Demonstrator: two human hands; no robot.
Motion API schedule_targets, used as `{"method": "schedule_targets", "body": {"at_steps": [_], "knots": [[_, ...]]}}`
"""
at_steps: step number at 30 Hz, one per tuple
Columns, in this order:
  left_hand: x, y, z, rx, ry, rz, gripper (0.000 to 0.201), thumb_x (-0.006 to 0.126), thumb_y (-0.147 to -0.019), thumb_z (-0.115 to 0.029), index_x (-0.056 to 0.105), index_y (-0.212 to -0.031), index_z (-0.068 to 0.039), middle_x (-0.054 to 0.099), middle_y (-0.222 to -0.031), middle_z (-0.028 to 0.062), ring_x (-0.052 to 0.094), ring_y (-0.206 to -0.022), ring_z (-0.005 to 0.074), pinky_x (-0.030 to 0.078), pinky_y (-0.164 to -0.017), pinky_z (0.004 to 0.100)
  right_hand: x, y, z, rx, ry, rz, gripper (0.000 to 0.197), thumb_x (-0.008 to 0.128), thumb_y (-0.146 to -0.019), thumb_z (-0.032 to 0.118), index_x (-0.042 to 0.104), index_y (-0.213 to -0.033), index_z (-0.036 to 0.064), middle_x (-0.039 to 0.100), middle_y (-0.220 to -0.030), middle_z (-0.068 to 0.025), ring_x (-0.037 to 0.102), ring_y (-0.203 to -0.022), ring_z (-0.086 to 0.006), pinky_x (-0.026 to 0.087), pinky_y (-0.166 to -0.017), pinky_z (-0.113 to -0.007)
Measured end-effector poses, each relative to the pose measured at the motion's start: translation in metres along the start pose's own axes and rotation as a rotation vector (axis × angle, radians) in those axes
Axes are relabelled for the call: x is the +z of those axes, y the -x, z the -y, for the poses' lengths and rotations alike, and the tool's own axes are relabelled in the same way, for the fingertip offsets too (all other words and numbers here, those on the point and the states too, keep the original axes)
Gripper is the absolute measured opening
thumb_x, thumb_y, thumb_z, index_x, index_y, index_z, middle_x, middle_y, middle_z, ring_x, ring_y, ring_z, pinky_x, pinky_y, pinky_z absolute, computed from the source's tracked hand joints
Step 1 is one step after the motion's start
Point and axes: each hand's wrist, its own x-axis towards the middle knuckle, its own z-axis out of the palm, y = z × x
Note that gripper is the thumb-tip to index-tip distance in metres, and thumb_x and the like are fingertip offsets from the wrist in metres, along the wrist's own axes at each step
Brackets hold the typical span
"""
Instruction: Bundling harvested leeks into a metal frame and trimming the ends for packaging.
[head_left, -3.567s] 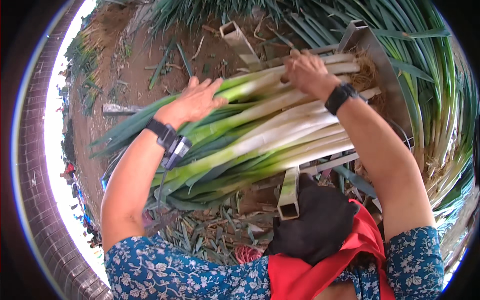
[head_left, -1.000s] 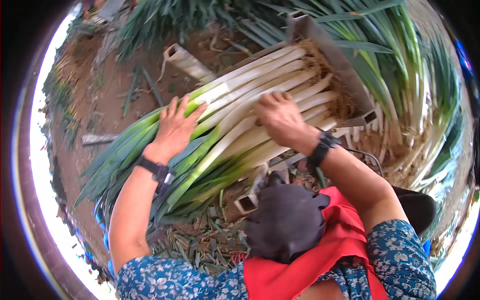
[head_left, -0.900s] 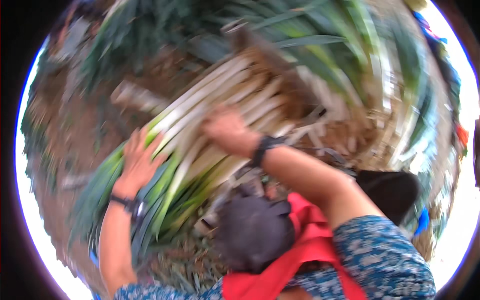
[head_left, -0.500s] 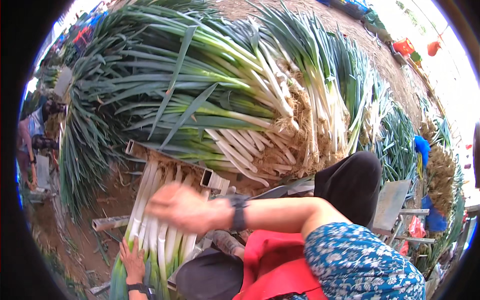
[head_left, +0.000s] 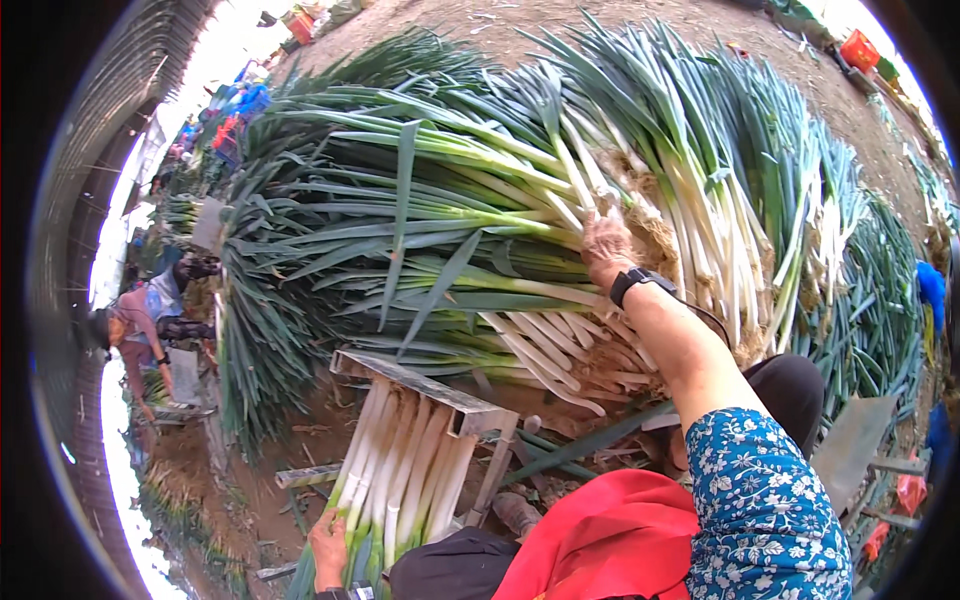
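My right hand (head_left: 607,248) reaches out to the large pile of leeks (head_left: 440,205), its fingers bent round the white root end of a leek near the middle. What the fingertips press on is partly hidden. By my lap, several leeks (head_left: 400,465) lie side by side on a metal frame (head_left: 420,392), white shafts pointing away and root ends at its far bar. At their left edge, low in the view, my left hand (head_left: 328,545) rests flat against the lower shafts and green leaves, fingers stretched out.
More leeks (head_left: 735,200) with earthy roots spread to the right. A metal plate on a stand (head_left: 855,445) is at my right. A red apron (head_left: 610,535) covers my lap. At the far left another person (head_left: 135,335) bends over a metal plate.
My right hand has left the leeks on the frame and moved away and right to the pile. The left hand stays by the framed leeks. The view has shifted left.
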Motion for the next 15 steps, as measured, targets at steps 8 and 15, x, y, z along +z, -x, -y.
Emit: {"method": "schedule_targets", "body": {"at_steps": [8,15], "knots": [[-0.028,0.054,-0.208,0.214,0.396,-0.009,0.023,0.058,-0.092,-0.007,0.065,-0.111,0.004,0.069,-0.107,0.0154,0.064,-0.102,0.0229,0.048,-0.09,0.0325,-0.073,0.089,0.015,0.113,-0.687,0.287,0.047,0.069,-0.07,0.015,0.048,-0.107,-0.0039,0.062,-0.101,-0.0252,0.062,-0.096,-0.0409,0.053,-0.081,-0.044],[0.101,0.069,-0.344,0.319,1.079,0.672,0.039,0.063,-0.095,-0.018,0.057,-0.126,0.004,0.065,-0.113,0.0123,0.061,-0.103,0.0157,0.049,-0.09,0.0298,-0.061,0.18,-0.034,-0.009,-1.848,0.588,0.045,0.073,-0.072,-0.006,0.051,-0.111,-0.0008,0.062,-0.089,-0.0119,0.066,-0.076,-0.0259,0.057,-0.064,-0.041]]}}
